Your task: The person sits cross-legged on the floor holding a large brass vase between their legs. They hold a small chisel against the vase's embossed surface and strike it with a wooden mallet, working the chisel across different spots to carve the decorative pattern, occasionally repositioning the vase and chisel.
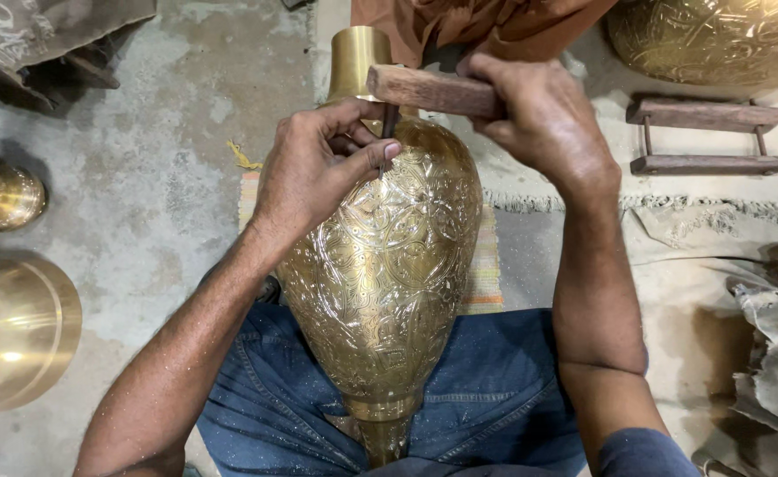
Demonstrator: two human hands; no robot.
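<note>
Between your left hand's (318,168) pinched fingertips (387,152) sits a thin dark chisel (390,122), its tip seemingly on the engraved brass vase (385,265) lying beneath them along your lap. Just above, your right hand (539,119) is wrapped tight around a wooden mallet (429,90) over the chisel's head. Farther right of those fingers lies a small wooden stand (711,137).

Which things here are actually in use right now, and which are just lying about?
In use:
left hand pinching the chisel
right hand gripping the wooden mallet
engraved brass vase across the lap

Lying about:
wooden frame
brass pieces on the left
engraved brass vessel, top right
</note>
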